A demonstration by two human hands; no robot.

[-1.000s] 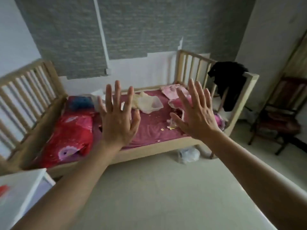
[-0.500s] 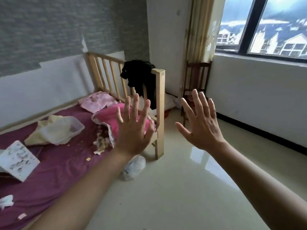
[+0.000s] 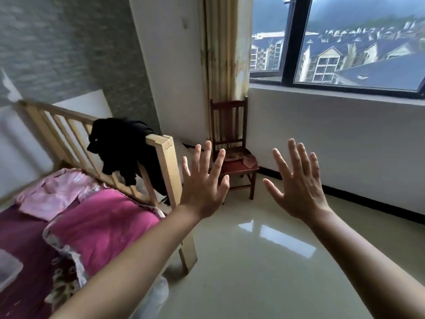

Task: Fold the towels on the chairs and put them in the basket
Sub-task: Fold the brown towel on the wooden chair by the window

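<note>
A dark red wooden chair (image 3: pixel 232 143) stands in the far corner under the window, with a small reddish cloth (image 3: pixel 249 161) lying on its seat. My left hand (image 3: pixel 203 187) is raised in front of me with fingers spread, holding nothing, and it overlaps the chair's left edge in the view. My right hand (image 3: pixel 299 187) is held up to the right of the chair, fingers spread and empty. Both hands are well short of the chair. No basket is in view.
A wooden bed (image 3: pixel 165 157) with slatted rails fills the left, with a black garment (image 3: pixel 124 148) draped over its corner and pink bedding (image 3: pixel 101 224) on it. A clear plastic bag (image 3: pixel 158 295) lies on the glossy floor by the bed. A window (image 3: pixel 345 42) is at right.
The view has swung right and moved closer, from the bed toward the corner chair and window. Both hands stay raised and spread, holding nothing.
</note>
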